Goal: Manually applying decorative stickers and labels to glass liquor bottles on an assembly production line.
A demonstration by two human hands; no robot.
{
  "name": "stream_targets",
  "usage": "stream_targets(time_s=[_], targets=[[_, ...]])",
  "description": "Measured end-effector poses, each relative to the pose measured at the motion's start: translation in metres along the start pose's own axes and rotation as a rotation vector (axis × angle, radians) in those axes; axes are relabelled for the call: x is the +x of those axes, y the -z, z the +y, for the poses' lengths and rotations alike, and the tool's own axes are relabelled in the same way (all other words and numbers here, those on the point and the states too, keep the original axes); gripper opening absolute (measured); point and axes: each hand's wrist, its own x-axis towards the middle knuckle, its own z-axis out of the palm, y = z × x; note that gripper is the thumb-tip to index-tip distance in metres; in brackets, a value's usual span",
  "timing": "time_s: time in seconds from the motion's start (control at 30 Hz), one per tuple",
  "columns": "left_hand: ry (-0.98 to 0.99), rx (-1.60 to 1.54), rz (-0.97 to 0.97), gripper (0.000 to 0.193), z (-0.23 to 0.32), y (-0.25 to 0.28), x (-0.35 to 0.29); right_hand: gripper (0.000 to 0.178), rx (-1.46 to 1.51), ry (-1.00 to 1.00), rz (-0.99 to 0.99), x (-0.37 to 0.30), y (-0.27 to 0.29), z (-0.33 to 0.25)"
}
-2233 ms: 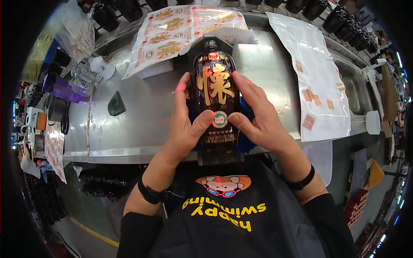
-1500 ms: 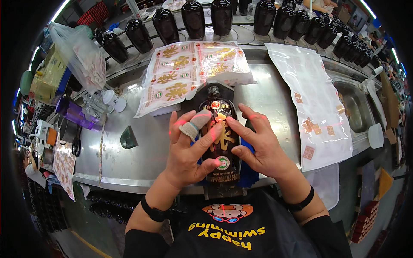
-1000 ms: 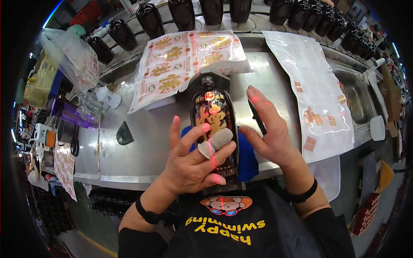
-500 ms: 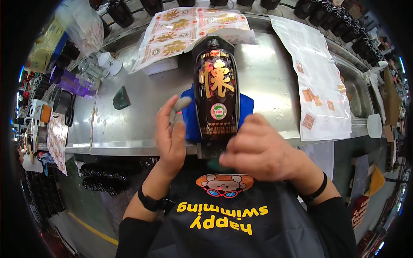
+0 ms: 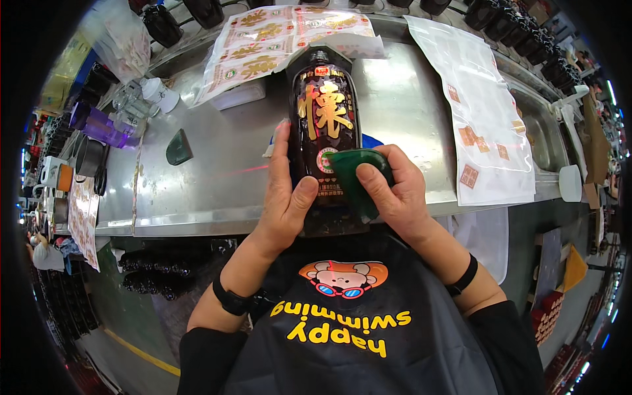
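Note:
A dark glossy bottle (image 5: 324,108) with a large gold character and a round green-and-white emblem lies on a blue support (image 5: 372,141), its neck pointing away from me. My right hand (image 5: 398,191) pinches a dark green, smooth-edged scraper (image 5: 359,174) between thumb and fingers. The scraper lies over the bottle's lower front and partly covers the emblem. Along the bottle's left side rests my left hand (image 5: 283,191), fingers stretched out and thumb apart near the lower front. Any fingers behind the bottle are hidden.
A second green scraper (image 5: 178,148) lies on the metal table (image 5: 217,148). Label sheets (image 5: 253,49) are behind the bottle. At right, a white sheet (image 5: 484,171) with small brown squares reaches toward a sink (image 5: 540,141). Dark bottles (image 5: 161,25) line the back; a purple bottle (image 5: 99,125) lies left.
My right hand has brought the green scraper up from the apron onto the bottle's lower front. My left hand has moved right, against the bottle's side. The whole view has shifted slightly.

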Motion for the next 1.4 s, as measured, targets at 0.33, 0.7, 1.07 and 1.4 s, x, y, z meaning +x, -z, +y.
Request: stream_targets(time_s=[0.33, 0.7, 1.07, 1.4], targets=[[-0.009, -0.041, -0.025, 0.090, -0.011, 0.001, -0.006, 0.022, -0.426, 0.406, 0.015, 0.016, 0.015, -0.016], [-0.459, 0.826, -0.088, 0.102, 0.019, 0.021, 0.027, 0.025, 0.094, -0.027, 0.109, 0.053, -0.008, -0.014], [-0.537, 0.785, -0.118, 0.081, 0.021, 0.038, 0.052, 0.018, 0.570, -0.223, 0.212, 0.064, -0.001, 0.007], [-0.676, 0.804, -0.205, 0.064, 0.020, 0.047, 0.093, 0.021, 0.347, -0.099, 0.188, 0.087, 0.030, 0.011]])
